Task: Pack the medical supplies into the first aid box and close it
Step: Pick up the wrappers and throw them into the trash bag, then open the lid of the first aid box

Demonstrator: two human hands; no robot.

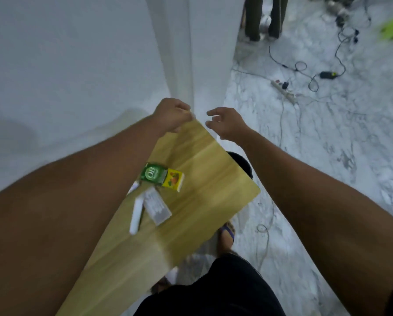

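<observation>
A light wooden table (204, 179) runs away from me. Near its left side lie a green carton (153, 174) touching a yellow carton (174, 180), a flat grey-white packet (156, 206) and a white tube (136, 213). Another small white item (132, 187) peeks from under my left forearm. My left hand (171, 115) sits at the table's far corner with fingers curled shut; I cannot tell whether it pinches anything. My right hand (227, 124) hovers just right of that corner, fingers apart and empty. No first aid box is in view.
A white wall and pillar (184, 53) stand right behind the table's far end. On the marble floor to the right lie a power strip (283, 87) and loose cables (314, 76). Another person's legs (264, 17) stand at the top. My sandalled foot (226, 231) shows below the table.
</observation>
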